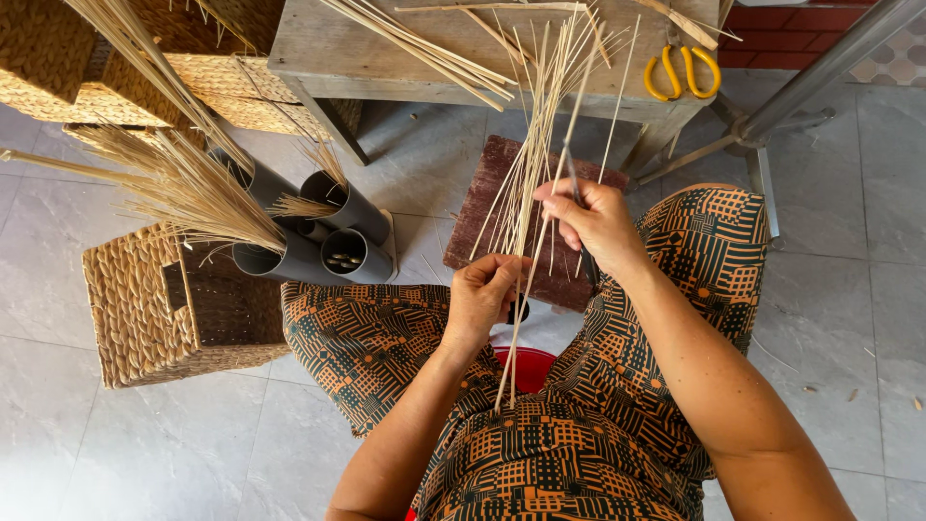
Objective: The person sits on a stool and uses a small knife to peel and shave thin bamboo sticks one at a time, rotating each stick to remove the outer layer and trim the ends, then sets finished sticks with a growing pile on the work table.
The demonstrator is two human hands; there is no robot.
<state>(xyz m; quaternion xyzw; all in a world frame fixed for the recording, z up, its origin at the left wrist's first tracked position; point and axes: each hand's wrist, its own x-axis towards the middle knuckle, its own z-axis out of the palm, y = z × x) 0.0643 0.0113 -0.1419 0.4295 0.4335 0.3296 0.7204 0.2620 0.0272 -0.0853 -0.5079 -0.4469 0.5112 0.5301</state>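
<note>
Straw-coloured thin reed sticks (533,164), a loose bundle, stand roughly upright over the person's lap, fanning out at the top, lower ends reaching down to the patterned dress (540,453). Left hand (482,294) is clenched around the bundle low down. Right hand (596,224) pinches a thin dark blade-like tool (571,174) against the sticks higher up, fingers closed on it; exact tool type unclear.

Risks, as judgement: grip covers only part of the fan, so outer sticks could slip out and drop to the grey tile floor (849,318). Blade sits close to the left fingers, a slip could nick them. Thin sticks may snap if bent.

Around: dark wooden stool (482,207) below the bundle, grey tubes (342,236) with more stalks to the left, woven basket (135,309), wooden bench (328,48) carrying yellow-handled scissors (683,72).
</note>
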